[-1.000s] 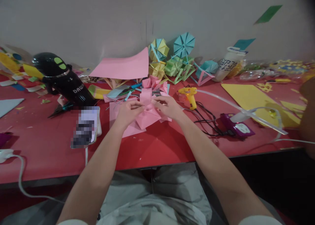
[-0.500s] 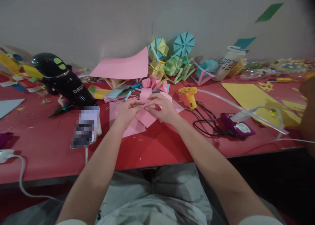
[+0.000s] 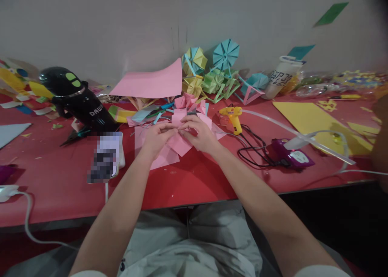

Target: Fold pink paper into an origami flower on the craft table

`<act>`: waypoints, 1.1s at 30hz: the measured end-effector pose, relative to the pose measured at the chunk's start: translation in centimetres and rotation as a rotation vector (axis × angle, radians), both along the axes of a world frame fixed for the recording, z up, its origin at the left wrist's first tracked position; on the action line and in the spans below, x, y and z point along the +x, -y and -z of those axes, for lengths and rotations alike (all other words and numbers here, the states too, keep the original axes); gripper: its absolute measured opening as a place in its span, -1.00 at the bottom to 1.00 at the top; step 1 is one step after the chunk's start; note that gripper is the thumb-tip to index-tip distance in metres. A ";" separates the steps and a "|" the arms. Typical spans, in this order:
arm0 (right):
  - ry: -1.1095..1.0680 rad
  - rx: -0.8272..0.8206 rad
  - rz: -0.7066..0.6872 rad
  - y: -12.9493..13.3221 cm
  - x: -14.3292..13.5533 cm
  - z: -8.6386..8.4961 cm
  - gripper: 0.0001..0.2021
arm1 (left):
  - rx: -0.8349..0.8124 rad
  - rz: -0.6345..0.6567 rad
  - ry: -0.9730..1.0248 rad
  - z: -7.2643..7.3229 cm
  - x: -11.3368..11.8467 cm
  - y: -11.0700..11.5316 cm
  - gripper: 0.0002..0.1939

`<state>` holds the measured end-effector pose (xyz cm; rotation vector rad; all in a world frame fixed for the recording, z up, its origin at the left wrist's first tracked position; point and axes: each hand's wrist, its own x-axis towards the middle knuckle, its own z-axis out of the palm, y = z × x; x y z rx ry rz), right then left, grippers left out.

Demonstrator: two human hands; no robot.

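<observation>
Pink paper pieces (image 3: 165, 158) lie overlapping on the red table in front of me. Above them my left hand (image 3: 159, 137) and my right hand (image 3: 198, 132) meet, fingertips nearly touching. Both hands are closed in a pinch; whatever is between the fingertips is too small to make out. Folded pink paper (image 3: 189, 102) stands just behind the hands. A yellow glue gun (image 3: 233, 118) lies to the right of my right hand, with a clear glue stick (image 3: 269, 121) reaching out from its back.
A black bottle-shaped object (image 3: 87, 105) and a phone (image 3: 106, 156) are on the left. Folded paper umbrellas (image 3: 226, 55) stand by the wall. On the right are a purple power block (image 3: 292, 156) with cables, yellow sheets (image 3: 315, 127) and a cup (image 3: 281, 77). Part of a person shows at the right edge.
My fingertips have shifted very slightly. The papers and tools around them look the same.
</observation>
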<state>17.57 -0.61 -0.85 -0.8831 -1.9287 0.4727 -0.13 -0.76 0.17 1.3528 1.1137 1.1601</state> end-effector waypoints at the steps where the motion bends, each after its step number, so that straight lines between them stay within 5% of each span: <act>1: 0.000 -0.001 0.002 0.0 0.0 0.0 -0.88 | 0.026 0.012 -0.012 0.2 -0.1 -0.1 -0.74; 12: 0.005 -0.008 0.038 0.0 0.4 -0.2 -0.82 | 0.053 -0.020 -0.071 0.2 -0.2 0.0 -0.71; 24: 0.120 -0.237 0.113 -0.1 1.2 -0.6 -0.70 | 0.111 -0.060 -0.288 -0.3 0.0 0.3 -0.87; 33: -0.173 -0.459 0.077 -0.4 1.2 -0.3 -0.65 | 0.099 -0.181 -0.165 0.2 -0.2 -0.2 -0.78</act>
